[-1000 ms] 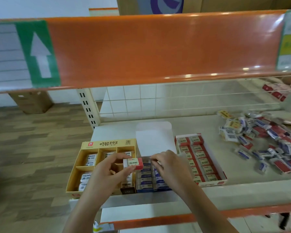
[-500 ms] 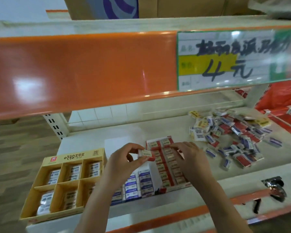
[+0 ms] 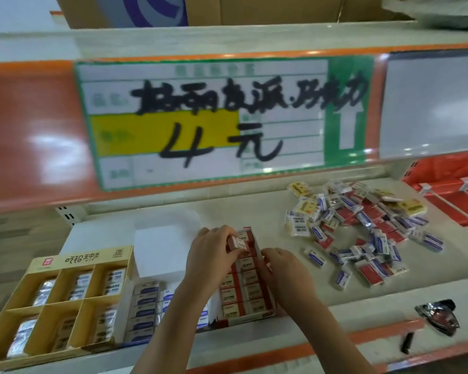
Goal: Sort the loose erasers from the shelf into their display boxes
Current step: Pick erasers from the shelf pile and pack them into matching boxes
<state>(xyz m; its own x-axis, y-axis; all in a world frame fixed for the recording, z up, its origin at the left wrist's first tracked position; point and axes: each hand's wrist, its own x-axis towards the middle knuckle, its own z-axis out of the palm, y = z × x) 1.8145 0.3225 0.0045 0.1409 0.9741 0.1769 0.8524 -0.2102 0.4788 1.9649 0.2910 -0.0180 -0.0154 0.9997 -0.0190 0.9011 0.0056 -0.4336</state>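
over the red box point(image 3: 250, 298) at the shelf's point(image 3: 243, 211) front: left hand point(image 3: 210, 261), fingers curled round a red eraser point(image 3: 237, 242), holding it just above the box's far rows. right hand point(image 3: 283, 271) beside it, fingertips down on the right-hand column of erasers in the same box; fingers bent, nothing plainly gripped, so whether pinching one or only pressing cannot be told. red box nearly full, two columns of red-and-white erasers lying flat.

just left of it, partly hidden by the left forearm: blue box point(image 3: 146, 309) with rows of blue-and-white erasers, white flap point(image 3: 160, 249) standing up behind. further left, at the shelf's corner: yellow box point(image 3: 46, 261) split into six compartments, wrapped erasers in each.

well to the right, towards the back of the shelf: loose pile point(image 3: 362, 225) of erasers, red, blue and yellow sleeves mixed, some lying apart at its near edge. near the front lip on the right: crumpled dark wrapper point(image 3: 438, 315).

above, on the orange rail: price tag point(image 3: 222, 117) with handwritten black characters and "4", blurred. cardboard carton point(image 3: 254, 9) on the shelf above that.
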